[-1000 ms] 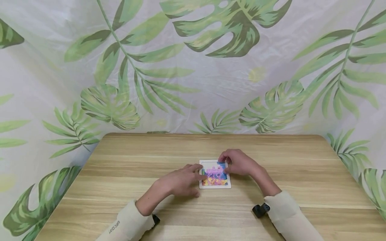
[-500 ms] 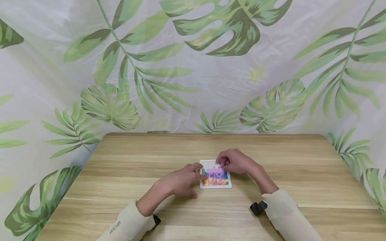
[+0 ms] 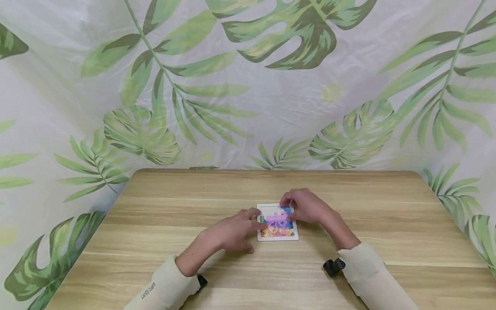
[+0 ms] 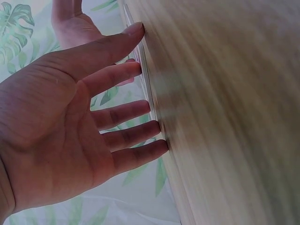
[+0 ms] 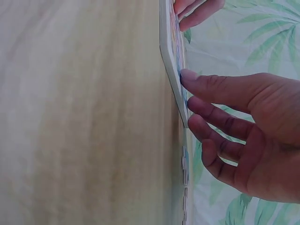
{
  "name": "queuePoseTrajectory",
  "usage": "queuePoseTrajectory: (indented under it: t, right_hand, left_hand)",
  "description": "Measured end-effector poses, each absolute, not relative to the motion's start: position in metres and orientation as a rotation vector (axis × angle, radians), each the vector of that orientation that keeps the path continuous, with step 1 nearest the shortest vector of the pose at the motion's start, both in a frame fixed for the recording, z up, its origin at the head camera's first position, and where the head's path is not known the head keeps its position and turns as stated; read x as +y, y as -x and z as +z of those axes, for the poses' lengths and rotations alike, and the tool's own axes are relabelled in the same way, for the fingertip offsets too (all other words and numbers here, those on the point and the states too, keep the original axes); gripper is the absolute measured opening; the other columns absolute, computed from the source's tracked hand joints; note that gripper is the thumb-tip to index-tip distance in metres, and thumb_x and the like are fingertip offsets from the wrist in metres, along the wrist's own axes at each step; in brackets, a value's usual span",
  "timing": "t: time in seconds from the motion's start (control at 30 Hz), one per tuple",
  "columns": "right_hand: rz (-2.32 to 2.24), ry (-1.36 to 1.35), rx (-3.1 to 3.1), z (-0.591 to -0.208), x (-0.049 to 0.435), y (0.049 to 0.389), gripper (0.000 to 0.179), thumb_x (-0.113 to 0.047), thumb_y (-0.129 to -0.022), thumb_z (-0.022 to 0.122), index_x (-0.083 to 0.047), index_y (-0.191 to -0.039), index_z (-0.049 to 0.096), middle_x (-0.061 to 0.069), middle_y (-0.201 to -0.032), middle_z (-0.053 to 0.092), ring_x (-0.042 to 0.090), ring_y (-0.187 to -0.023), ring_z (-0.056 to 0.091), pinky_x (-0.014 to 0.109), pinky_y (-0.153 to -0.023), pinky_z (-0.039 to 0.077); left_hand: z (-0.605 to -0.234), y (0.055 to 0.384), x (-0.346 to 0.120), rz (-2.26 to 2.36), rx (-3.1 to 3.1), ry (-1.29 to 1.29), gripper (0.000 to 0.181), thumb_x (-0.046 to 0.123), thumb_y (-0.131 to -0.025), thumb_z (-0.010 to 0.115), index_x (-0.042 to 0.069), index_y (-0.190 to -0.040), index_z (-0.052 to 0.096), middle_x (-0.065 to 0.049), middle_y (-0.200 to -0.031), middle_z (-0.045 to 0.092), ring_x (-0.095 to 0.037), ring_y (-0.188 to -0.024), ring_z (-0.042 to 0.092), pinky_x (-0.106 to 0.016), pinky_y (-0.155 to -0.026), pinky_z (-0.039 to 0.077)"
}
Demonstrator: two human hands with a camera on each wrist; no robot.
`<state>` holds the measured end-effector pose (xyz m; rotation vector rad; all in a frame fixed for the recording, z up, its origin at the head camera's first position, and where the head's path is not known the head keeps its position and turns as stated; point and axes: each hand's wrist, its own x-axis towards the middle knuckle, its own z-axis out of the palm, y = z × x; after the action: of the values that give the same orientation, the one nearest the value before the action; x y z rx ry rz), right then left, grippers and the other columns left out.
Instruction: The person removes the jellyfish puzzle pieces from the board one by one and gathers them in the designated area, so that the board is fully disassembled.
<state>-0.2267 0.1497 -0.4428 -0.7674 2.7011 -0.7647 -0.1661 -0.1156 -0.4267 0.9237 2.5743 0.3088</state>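
A square picture puzzle (image 3: 278,232) in a white frame lies flat on the table. Its picture is blue, pink and yellow, with a pale patch at the upper left. My left hand (image 3: 234,230) rests against its left side, two fingers reaching over the frame and the thumb on the wood. Those fingers are spread and fairly straight in the left wrist view. At the upper right corner is my right hand (image 3: 308,206), thumb and fingertips touching the puzzle. The right wrist view shows its thumb (image 5: 194,79) on the picture, the index fingertip near the rim and the other fingers loosely bent.
The wooden table (image 3: 186,185) reaches back to a leaf-print cloth (image 3: 217,129). Beyond the puzzle in the right wrist view, several small flat pieces (image 5: 185,166) line the table. Black wrist cameras sit at both beige sleeves (image 3: 364,265).
My right hand shifted slightly left over the puzzle's upper part, then came back to the right corner, with the blue area there showing again. My left hand has stayed nearly still.
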Motion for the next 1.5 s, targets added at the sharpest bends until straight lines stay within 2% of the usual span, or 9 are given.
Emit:
queuePoseTrajectory:
  t: [0.17, 0.37, 0.47, 0.63, 0.87, 0.97, 1.13, 1.3, 1.5]
  right_hand:
    - [-0.775, 0.746, 2.71, -0.442, 0.15, 0.226, 0.031, -0.006, -0.083, 0.091, -0.009, -0.112, 0.079, 0.002, -0.101, 0.076, 0.017, -0.092, 0.063, 0.035, -0.086, 0.056]
    - [-0.797, 0.753, 2.675, -0.444, 0.151, 0.228, 0.033, -0.006, -0.084, 0.091, -0.009, -0.115, 0.079, 0.002, -0.096, 0.073, 0.014, -0.08, 0.055, 0.029, -0.075, 0.049]
    - [-0.8, 0.768, 2.644, -0.444, 0.151, 0.23, 0.036, -0.004, -0.085, 0.089, -0.008, -0.119, 0.077, 0.004, -0.102, 0.073, 0.014, -0.078, 0.053, 0.028, -0.073, 0.048]
    - [-0.799, 0.773, 2.625, -0.444, 0.15, 0.233, 0.038, -0.003, -0.085, 0.089, -0.006, -0.121, 0.076, 0.006, -0.112, 0.075, 0.017, -0.087, 0.056, 0.03, -0.08, 0.049]
    - [-0.828, 0.739, 2.626, -0.445, 0.151, 0.233, 0.037, -0.002, -0.084, 0.089, -0.006, -0.119, 0.077, 0.005, -0.105, 0.074, 0.016, -0.08, 0.055, 0.029, -0.072, 0.047]
    - [-0.828, 0.739, 2.641, -0.444, 0.151, 0.232, 0.033, -0.002, -0.087, 0.086, -0.008, -0.118, 0.078, 0.004, -0.105, 0.074, 0.016, -0.084, 0.057, 0.03, -0.076, 0.049]
    - [-0.875, 0.713, 2.697, -0.439, 0.154, 0.227, 0.022, 0.003, -0.096, 0.071, -0.011, -0.111, 0.079, 0.003, -0.102, 0.077, 0.014, -0.089, 0.064, 0.034, -0.083, 0.057]
    - [-0.922, 0.709, 2.693, -0.436, 0.158, 0.226, 0.016, 0.002, -0.099, 0.068, -0.01, -0.103, 0.077, 0.001, -0.091, 0.072, 0.012, -0.082, 0.06, 0.029, -0.075, 0.052]
    - [-0.936, 0.71, 2.655, -0.438, 0.161, 0.228, 0.014, -0.001, -0.102, 0.066, -0.01, -0.105, 0.076, 0.001, -0.089, 0.069, 0.013, -0.079, 0.057, 0.027, -0.072, 0.049]
  left_hand:
    - [-0.428, 0.166, -0.115, 0.304, 2.581, -0.926, 0.065, 0.021, -0.091, 0.087, 0.021, -0.152, 0.064, -0.017, -0.166, 0.043, -0.038, -0.153, 0.045, -0.052, -0.115, 0.053]
    - [-0.429, 0.167, -0.114, 0.308, 2.585, -0.936, 0.065, 0.02, -0.09, 0.088, 0.02, -0.151, 0.064, -0.016, -0.159, 0.047, -0.034, -0.142, 0.053, -0.048, -0.113, 0.054]
    - [-0.429, 0.167, -0.114, 0.306, 2.586, -0.936, 0.066, 0.02, -0.09, 0.088, 0.02, -0.151, 0.064, -0.016, -0.159, 0.047, -0.034, -0.142, 0.053, -0.048, -0.113, 0.054]
    - [-0.429, 0.167, -0.115, 0.315, 2.59, -0.933, 0.066, 0.02, -0.09, 0.088, 0.019, -0.151, 0.064, -0.016, -0.16, 0.046, -0.036, -0.144, 0.052, -0.049, -0.113, 0.054]
    - [-0.428, 0.167, -0.115, 0.328, 2.582, -0.932, 0.065, 0.02, -0.09, 0.088, 0.019, -0.151, 0.064, -0.017, -0.161, 0.046, -0.035, -0.145, 0.052, -0.048, -0.113, 0.055]
    - [-0.429, 0.167, -0.116, 0.327, 2.58, -0.934, 0.066, 0.02, -0.09, 0.088, 0.02, -0.151, 0.064, -0.016, -0.16, 0.047, -0.033, -0.143, 0.052, -0.047, -0.112, 0.055]
    - [-0.43, 0.167, -0.116, 0.32, 2.589, -0.966, 0.067, 0.019, -0.089, 0.088, 0.02, -0.151, 0.064, -0.017, -0.158, 0.048, -0.032, -0.142, 0.053, -0.047, -0.112, 0.055]
    - [-0.43, 0.167, -0.116, 0.307, 2.598, -0.975, 0.068, 0.02, -0.088, 0.088, 0.02, -0.151, 0.064, -0.017, -0.157, 0.049, -0.033, -0.141, 0.054, -0.047, -0.112, 0.055]
    - [-0.43, 0.166, -0.116, 0.294, 2.599, -0.97, 0.067, 0.021, -0.089, 0.088, 0.02, -0.152, 0.064, -0.017, -0.157, 0.049, -0.033, -0.14, 0.055, -0.046, -0.111, 0.056]
